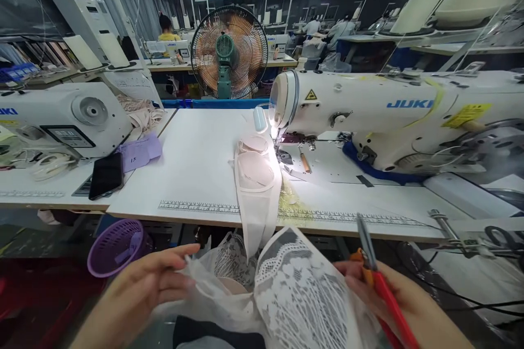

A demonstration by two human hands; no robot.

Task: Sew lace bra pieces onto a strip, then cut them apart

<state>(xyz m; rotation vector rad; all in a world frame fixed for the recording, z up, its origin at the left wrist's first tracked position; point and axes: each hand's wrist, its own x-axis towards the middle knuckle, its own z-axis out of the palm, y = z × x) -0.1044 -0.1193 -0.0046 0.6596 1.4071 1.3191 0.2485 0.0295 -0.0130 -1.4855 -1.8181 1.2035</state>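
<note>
White lace fabric (303, 289) with a lace-covered cup shape lies across my lap below the table edge. My left hand (159, 275), slightly blurred, has its fingers at a fold of sheer white fabric (213, 272) joined to this work and seems to pinch it. In my right hand (376, 283) are scissors (370, 253) with red and orange handles, blades pointing up; its fingertips also touch the lace piece's right edge. A pale beige bra piece (256, 174) lies by the needle of the sewing machine (347, 103), its narrow end hanging over the table edge.
A second sewing machine (65, 120) stands left, near a black phone (106, 175) and purple paper slips (141, 151). Below is a purple basket (118, 248). Yellowish thread scraps (292, 199) lie by the printed ruler. A large fan (229, 52) stands behind; people work farther back.
</note>
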